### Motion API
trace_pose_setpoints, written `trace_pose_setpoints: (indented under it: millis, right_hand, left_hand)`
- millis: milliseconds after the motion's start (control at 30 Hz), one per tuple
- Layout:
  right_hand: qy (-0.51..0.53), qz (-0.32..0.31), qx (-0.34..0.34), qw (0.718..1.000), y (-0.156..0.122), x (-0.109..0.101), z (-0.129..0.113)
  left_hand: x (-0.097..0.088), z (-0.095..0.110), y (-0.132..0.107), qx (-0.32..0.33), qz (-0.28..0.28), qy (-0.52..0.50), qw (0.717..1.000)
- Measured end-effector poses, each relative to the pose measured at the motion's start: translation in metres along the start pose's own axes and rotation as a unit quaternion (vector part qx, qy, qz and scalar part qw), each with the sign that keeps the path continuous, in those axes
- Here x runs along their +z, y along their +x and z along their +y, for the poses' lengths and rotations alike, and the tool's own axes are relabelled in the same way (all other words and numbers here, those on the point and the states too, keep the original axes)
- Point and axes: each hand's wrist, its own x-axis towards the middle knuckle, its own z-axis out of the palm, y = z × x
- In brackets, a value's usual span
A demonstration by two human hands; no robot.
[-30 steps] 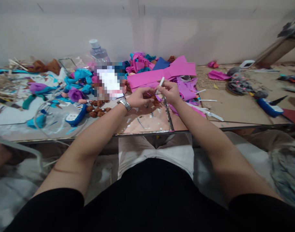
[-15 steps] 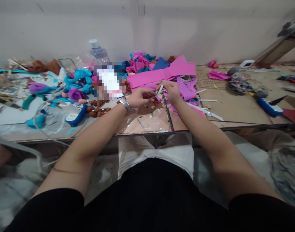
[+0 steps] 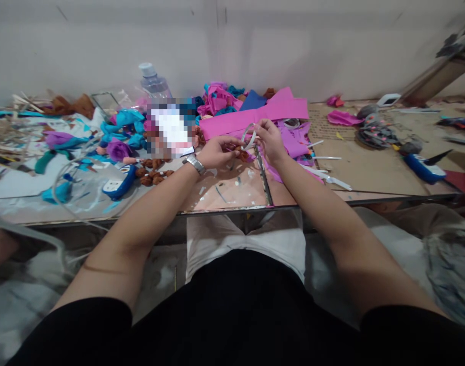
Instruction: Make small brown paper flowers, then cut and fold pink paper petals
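My left hand (image 3: 221,151) pinches a small brown crepe-paper piece (image 3: 242,154) over the bench, a metal watch on that wrist. My right hand (image 3: 269,136) has its fingers closed on a thin white strip (image 3: 249,137). The strip bends in a loop between both hands, its lower end close to the brown piece. Whether that end touches the piece I cannot tell. Just behind the hands lie a long pink paper sheet (image 3: 232,122) and crumpled purple paper (image 3: 295,144).
To the left are a blurred-out phone (image 3: 172,129), a bottle (image 3: 154,84), brown bundled pieces (image 3: 153,178), a blue-and-white socket block (image 3: 120,183) and blue crepe scraps (image 3: 127,118). White strips (image 3: 337,182), cardboard (image 3: 370,170) and a grey pink-dotted bundle (image 3: 375,133) lie right.
The white strip was nearly straight and now curves into a loop. My right hand has shifted slightly up and right; my left hand has barely moved.
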Motion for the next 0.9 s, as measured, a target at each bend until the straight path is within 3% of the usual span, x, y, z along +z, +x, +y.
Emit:
trace_pose_setpoints:
  millis: [233, 333, 600, 733, 900]
  right_hand:
    - [0.047, -0.111, 0.120, 0.985, -0.011, 0.009, -0.006]
    - [0.053, -0.135, 0.129, 0.981, -0.012, 0.010, -0.005]
    - [0.023, -0.101, 0.057, 0.993, -0.001, 0.001, 0.011]
    - [0.016, -0.077, 0.058, 0.995, 0.001, -0.001, 0.015]
    - [0.011, -0.050, 0.082, 0.995, 0.000, 0.001, 0.013]
  left_hand:
    - [-0.006, -0.005, 0.002, 0.022, 0.005, 0.036, 0.999]
    - [-0.009, -0.005, 0.004, 0.025, 0.005, 0.049, 0.998]
    - [-0.008, -0.009, 0.007, 0.010, 0.023, -0.023, 0.999]
    - [-0.008, -0.008, 0.006, -0.011, 0.032, -0.035, 0.999]
    - [-0.009, 0.002, 0.003, -0.034, 0.004, -0.060, 0.998]
